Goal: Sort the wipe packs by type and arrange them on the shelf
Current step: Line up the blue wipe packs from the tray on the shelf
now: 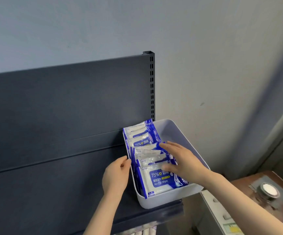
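We saw blue-and-white plastic packs of alcohol wipes [159, 178], printed "75%" and "Alcohol Wipes", standing on edge in one front-to-back row, each tilted back against the next. They filled the left side of a white plastic bin [179, 133], which sat at the right end of the dark grey metal shelf [52, 192].

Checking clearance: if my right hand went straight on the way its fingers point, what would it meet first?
Likely the rear wipe packs in the white bin, just beyond the right hand; depth is unclear.
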{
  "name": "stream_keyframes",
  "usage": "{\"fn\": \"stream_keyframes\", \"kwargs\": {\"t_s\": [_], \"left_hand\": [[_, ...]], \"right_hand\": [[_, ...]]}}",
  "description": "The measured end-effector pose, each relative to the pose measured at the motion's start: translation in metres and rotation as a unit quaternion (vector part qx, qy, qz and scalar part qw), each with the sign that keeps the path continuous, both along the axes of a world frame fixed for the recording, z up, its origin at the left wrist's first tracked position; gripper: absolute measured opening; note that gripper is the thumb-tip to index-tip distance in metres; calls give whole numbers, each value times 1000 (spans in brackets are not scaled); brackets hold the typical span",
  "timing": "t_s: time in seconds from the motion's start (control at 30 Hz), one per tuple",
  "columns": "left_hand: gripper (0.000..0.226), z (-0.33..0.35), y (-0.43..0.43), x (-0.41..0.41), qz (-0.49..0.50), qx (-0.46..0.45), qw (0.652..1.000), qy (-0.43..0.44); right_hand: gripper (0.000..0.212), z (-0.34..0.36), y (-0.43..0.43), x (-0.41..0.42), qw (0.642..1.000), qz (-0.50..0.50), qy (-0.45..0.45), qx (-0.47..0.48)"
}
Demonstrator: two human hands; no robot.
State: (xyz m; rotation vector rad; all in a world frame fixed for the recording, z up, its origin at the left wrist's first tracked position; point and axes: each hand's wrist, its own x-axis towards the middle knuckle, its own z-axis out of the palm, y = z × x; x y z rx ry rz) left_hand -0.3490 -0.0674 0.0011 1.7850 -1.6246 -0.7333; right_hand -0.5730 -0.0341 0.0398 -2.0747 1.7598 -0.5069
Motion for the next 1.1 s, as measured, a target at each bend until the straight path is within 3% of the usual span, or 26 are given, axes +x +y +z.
{"fn": "stream_keyframes", "kwargs": {"t_s": [0.1, 0.27, 0.4, 0.53, 0.67, 0.87, 1.1], "left_hand": [[33, 12, -2, 5, -1, -35, 999, 27], [33, 23, -9, 10, -81, -64, 993, 53], [33, 26, -13, 7, -139, -66, 988, 27], [33, 34, -12, -6, -196, -77, 977, -40], [22, 44, -5, -32, -249, -79, 956, -129], [38, 35, 9, -54, -286, -85, 921, -251], [32, 25, 16, -61, -292, -46, 920, -257]], "right_hand": [[83, -2, -3, 15, 996, 63, 59, 38], [72, -10, 2, 13, 991, 50, 119, -22], [46, -11, 17, 4, 996, 53, 77, 6], [23, 2, 28, -13, 995, -91, 33, -23], [33, 13, 30, -21, 980, -184, -59, -52], [33, 12, 36, -32, 968, -213, -92, -90], [30, 8, 39, -43, 965, -209, -126, -96]]}}
